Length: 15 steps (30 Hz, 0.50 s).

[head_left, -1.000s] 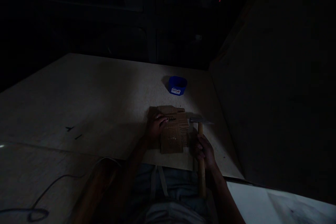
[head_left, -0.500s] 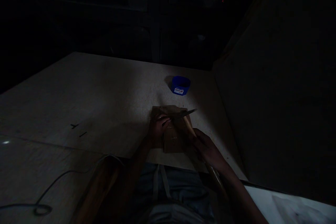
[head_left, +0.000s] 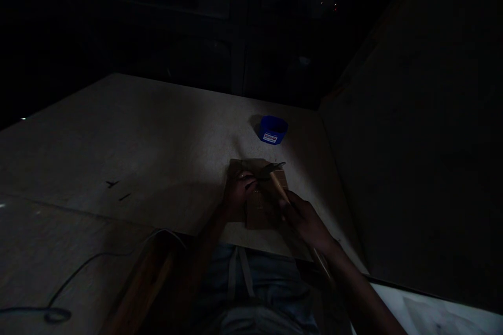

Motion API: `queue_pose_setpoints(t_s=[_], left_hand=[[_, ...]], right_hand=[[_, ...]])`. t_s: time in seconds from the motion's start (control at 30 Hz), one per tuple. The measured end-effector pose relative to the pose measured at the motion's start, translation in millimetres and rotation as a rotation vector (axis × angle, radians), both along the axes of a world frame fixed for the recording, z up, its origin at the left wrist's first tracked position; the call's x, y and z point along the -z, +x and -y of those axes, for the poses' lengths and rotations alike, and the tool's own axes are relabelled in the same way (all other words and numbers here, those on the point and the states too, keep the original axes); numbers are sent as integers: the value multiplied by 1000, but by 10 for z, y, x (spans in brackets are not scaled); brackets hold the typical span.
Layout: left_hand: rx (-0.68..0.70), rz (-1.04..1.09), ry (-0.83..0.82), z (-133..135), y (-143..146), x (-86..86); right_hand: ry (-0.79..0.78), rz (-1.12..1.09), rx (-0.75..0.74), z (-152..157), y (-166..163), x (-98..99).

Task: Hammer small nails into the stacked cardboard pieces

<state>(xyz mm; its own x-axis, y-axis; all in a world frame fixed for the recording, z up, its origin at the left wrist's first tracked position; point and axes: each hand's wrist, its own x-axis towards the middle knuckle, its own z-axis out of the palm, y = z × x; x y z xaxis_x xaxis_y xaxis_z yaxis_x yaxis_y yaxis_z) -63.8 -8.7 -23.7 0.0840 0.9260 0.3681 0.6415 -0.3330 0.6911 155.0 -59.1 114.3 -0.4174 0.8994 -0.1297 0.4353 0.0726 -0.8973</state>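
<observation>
The scene is very dark. My right hand [head_left: 304,217] is closed round the wooden handle of a hammer [head_left: 278,184], whose metal head lies over a piece of cardboard [head_left: 261,217]. Beyond the hand the handle runs back toward my lap. On the left part of the cardboard rests my left hand [head_left: 238,190], its fingers curled together close to the hammer head. A small dark shape shows at its fingertips; what it is I cannot make out.
Farther back on the pale table [head_left: 176,131] stands a blue container [head_left: 272,131] with a white label. Small dark pieces [head_left: 124,197] lie at left. A cable [head_left: 78,277] loops at the lower left. A dark upright panel [head_left: 412,157] borders the right side.
The hammer head has turned and shifted slightly left, toward my left hand, with my right hand moving along. My left hand keeps its place on the cardboard. The view has shifted slightly.
</observation>
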Motion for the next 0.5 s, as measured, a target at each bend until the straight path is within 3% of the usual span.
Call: queue_pose_setpoints(t_s=[0.37, 0.5], left_hand=[[-20, 26, 5, -21, 5, 65], [-4, 11, 8, -30, -2, 75]], right_hand=[[1, 27, 1, -60, 35, -14], [80, 26, 55, -38, 32, -29]])
